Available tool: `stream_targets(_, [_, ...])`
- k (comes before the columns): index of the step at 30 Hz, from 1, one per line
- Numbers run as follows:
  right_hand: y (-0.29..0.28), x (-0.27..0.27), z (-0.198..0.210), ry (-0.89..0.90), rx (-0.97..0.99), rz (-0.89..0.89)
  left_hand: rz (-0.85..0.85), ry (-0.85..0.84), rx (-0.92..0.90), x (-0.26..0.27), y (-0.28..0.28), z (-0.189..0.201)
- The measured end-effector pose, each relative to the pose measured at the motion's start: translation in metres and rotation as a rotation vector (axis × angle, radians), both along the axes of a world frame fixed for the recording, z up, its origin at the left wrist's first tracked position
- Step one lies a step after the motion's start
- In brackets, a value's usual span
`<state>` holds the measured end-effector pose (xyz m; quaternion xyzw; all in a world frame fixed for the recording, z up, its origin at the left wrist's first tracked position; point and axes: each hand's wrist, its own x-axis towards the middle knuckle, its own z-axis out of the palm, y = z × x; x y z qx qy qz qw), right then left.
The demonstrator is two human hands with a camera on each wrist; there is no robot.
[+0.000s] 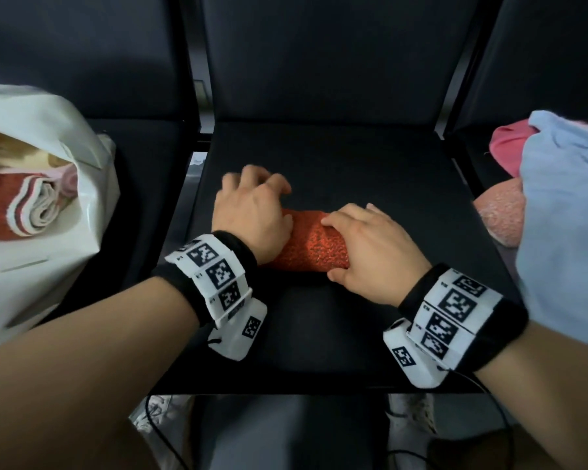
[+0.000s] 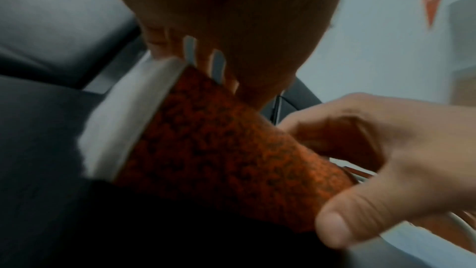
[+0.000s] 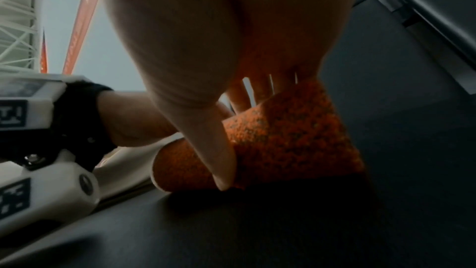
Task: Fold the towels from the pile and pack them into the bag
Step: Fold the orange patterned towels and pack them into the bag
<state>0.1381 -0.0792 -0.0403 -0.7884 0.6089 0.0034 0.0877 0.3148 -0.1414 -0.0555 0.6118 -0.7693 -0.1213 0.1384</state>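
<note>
A red-orange towel (image 1: 314,244), rolled into a short cylinder, lies across the middle of the black seat (image 1: 353,157). My left hand (image 1: 252,208) covers its left end with the fingers curled over the far side. My right hand (image 1: 364,242) grips the right end, fingers on top and thumb on the near side. In the left wrist view the towel roll (image 2: 219,150) shows a white edge, and the right hand (image 2: 399,160) wraps its end. In the right wrist view the towel roll (image 3: 291,133) sits under my right hand's thumb. The white bag (image 1: 48,266) stands on the left seat.
Rolled towels (image 1: 31,208), red and pink, fill the mouth of the white bag. On the right seat lies the pile: a light blue towel (image 1: 564,212) over a pink one (image 1: 506,144) and a pale pink one (image 1: 499,212). Seat backs rise behind.
</note>
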Motion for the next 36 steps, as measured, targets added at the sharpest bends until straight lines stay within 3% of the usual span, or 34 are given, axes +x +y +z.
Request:
stream_targets(3, [0.0, 0.003, -0.002, 0.059, -0.021, 0.013, -0.2, -0.013, -0.127, -0.006, 0.011, 0.009])
stream_targets(6, [0.0, 0.006, 0.002, 0.064, -0.013, -0.007, -0.295, -0.056, 0.048, -0.01, 0.018, 0.014])
stream_targets(12, [-0.001, 0.01, 0.007, 0.104, 0.015, -0.038, -0.305, -0.086, 0.153, -0.007, 0.022, 0.019])
stream_targets(16, [-0.004, 0.008, 0.009, 0.092, 0.028, -0.039, -0.357, -0.199, 0.225, -0.006, 0.023, 0.015])
stream_targets(26, [-0.003, 0.009, 0.007, 0.085, 0.03, -0.029, -0.306, -0.285, 0.102, -0.011, 0.028, 0.021])
stream_targets(36, [0.013, 0.037, 0.027, 0.085, -0.049, -0.036, -0.275, -0.23, 0.029, 0.022, 0.048, 0.033])
